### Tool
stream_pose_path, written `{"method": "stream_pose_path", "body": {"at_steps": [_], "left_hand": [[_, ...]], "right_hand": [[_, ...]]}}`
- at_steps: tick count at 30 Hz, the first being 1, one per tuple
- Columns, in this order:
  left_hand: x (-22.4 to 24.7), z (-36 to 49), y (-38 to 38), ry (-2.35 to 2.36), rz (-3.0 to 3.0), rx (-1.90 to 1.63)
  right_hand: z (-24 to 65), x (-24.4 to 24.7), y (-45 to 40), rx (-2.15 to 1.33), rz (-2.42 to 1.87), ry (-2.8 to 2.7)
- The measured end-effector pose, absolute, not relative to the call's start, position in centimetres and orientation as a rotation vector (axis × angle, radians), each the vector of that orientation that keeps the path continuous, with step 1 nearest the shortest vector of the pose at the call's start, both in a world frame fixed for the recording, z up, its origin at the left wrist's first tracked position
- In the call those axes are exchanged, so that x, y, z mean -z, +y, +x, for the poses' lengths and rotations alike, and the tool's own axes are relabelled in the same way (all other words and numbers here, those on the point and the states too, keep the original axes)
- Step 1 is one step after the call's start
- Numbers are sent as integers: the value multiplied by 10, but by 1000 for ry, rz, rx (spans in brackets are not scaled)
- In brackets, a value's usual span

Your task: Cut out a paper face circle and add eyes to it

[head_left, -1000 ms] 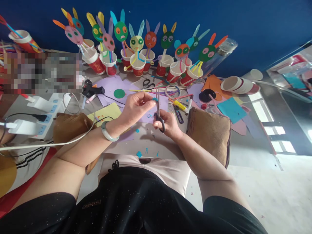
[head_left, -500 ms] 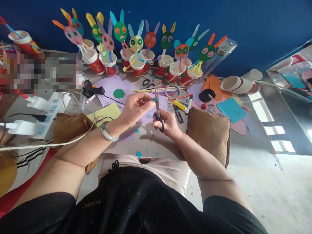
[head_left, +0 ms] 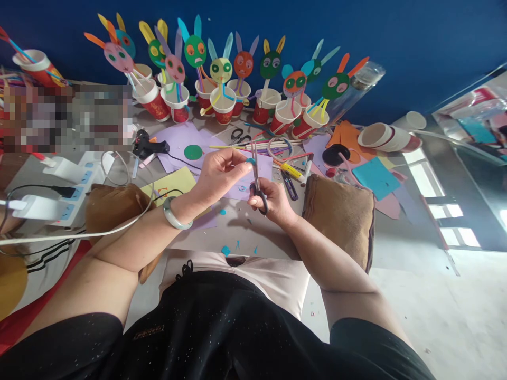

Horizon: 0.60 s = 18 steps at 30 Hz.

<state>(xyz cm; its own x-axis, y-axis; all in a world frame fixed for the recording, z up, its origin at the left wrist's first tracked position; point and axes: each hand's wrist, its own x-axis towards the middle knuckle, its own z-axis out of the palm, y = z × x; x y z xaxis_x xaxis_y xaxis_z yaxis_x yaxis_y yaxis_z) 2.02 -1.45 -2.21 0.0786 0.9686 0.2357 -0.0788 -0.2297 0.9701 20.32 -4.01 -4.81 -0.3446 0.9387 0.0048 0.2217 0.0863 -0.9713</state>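
Between the thumb and fingertips of my left hand (head_left: 225, 171) is a small piece of blue paper (head_left: 250, 161). My right hand (head_left: 273, 202) has its fingers through the dark handles of a pair of scissors (head_left: 256, 179), whose blades point up and away from me beside the paper. The blades look slightly apart. Under my hands lies a sheet of purple paper (head_left: 233, 192). Small blue paper scraps (head_left: 225, 250) lie on the table near its front edge, and a green paper circle (head_left: 193, 152) rests on purple paper behind my left hand.
Paper cups (head_left: 224, 108) holding animal-faced figures stand along the blue wall. A glue gun (head_left: 148, 145) and a power strip (head_left: 81, 184) with cables are on the left. Right of my hands are a box cutter (head_left: 290, 184), a yellow marker (head_left: 292, 171) and a brown cushion (head_left: 340, 214).
Almost nothing differs. Both hands stay in place, and the blue paper at my left fingertips has shifted very slightly against the scissor blades.
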Motion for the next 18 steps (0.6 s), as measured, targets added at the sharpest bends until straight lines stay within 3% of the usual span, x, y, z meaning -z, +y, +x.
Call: {"method": "stream_pose_path", "body": {"at_steps": [18], "left_hand": [[20,19,-14,970,1346,-1369]], "right_hand": [[204,45,-41,-1285,-1190,-1701]]}}
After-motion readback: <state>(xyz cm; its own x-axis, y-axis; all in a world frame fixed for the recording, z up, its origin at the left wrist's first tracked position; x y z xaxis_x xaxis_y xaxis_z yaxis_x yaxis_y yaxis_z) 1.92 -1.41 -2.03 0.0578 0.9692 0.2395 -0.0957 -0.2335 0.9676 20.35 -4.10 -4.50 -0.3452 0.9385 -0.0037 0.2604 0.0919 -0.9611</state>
